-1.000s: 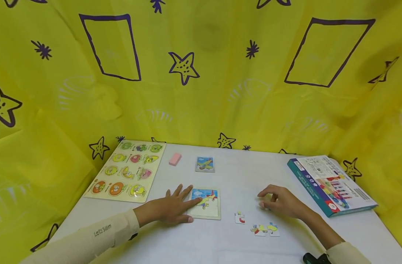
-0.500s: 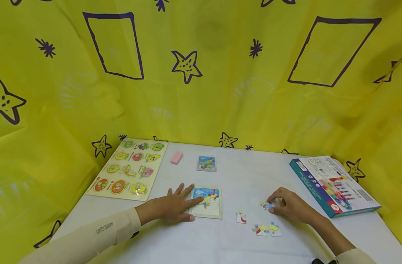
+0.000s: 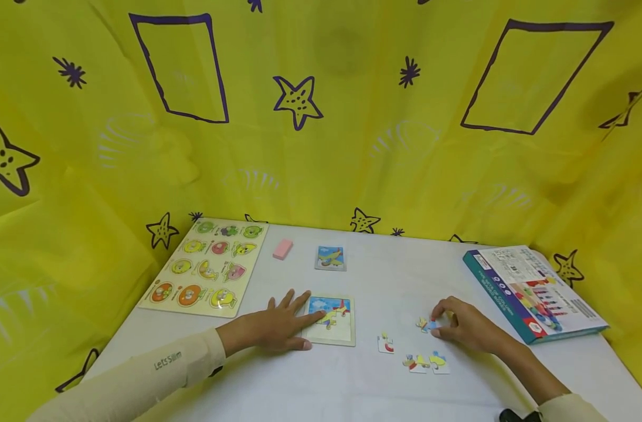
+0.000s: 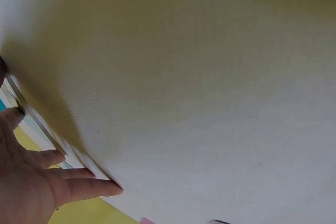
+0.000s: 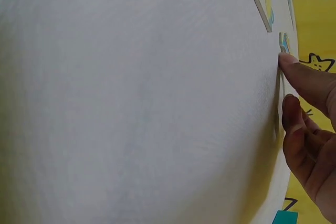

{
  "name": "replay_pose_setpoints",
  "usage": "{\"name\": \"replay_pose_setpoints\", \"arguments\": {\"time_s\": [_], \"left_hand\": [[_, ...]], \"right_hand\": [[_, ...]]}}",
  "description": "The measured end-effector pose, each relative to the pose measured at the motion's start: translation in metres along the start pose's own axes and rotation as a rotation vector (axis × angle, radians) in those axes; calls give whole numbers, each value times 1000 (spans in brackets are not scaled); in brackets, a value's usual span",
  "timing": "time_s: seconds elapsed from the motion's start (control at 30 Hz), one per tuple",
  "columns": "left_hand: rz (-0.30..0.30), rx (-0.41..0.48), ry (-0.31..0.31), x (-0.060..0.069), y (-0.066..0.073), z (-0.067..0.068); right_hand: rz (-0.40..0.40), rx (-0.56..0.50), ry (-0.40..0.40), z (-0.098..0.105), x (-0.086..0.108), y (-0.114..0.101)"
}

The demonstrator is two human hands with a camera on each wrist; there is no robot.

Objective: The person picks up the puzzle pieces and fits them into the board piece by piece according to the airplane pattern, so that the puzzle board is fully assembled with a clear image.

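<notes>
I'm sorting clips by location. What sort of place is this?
Probably a play or learning corner: a fruit board, a jigsaw tray and patterned yellow sheeting behind the white table.

The square puzzle tray [image 3: 335,336] lies flat, pale-rimmed, its far part filled with blue sky and parts of a yellow and red picture, its near part bare and whitish; the left hand [image 3: 278,324] rests over its nine o'clock edge, fingers spread, index finger on the picture. At three o'clock from the tray, the right hand [image 3: 465,325] pinches a blue-and-yellow piece [image 3: 425,324] by its right end. Toward four o'clock, nearer the tray, a white piece [image 3: 386,344] with red and yellow marks lies face up. Farther out at four, a red-and-yellow piece [image 3: 418,364] and a yellow-and-blue piece [image 3: 438,363] lie side by side.
</notes>
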State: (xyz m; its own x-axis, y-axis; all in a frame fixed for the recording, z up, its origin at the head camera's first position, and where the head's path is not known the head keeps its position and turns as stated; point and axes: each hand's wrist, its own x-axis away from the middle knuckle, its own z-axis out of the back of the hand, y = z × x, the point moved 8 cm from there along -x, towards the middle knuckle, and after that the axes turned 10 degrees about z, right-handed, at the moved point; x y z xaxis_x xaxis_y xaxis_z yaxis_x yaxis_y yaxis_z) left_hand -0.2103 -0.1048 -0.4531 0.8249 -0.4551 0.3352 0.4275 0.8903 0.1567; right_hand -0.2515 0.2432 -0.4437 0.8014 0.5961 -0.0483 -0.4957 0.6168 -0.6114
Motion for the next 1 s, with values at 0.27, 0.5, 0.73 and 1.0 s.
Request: {"name": "replay_pose_setpoints", "arguments": {"time_s": [0.27,0.5,0.73,1.0], "left_hand": [[-2,-10,5,-1,1,-1],[-3,-3,1,-2,0,-4],[-1,-5,10,-2,-1,-3],[-12,-8,26,-2,0,-1]], "right_hand": [[48,-96,4,-3,-1,-2],[85,-178,32,-4,0,-7],[91,-199,50,-5,-3,-13],[54,-230,26,-11,-8,-12]]}}
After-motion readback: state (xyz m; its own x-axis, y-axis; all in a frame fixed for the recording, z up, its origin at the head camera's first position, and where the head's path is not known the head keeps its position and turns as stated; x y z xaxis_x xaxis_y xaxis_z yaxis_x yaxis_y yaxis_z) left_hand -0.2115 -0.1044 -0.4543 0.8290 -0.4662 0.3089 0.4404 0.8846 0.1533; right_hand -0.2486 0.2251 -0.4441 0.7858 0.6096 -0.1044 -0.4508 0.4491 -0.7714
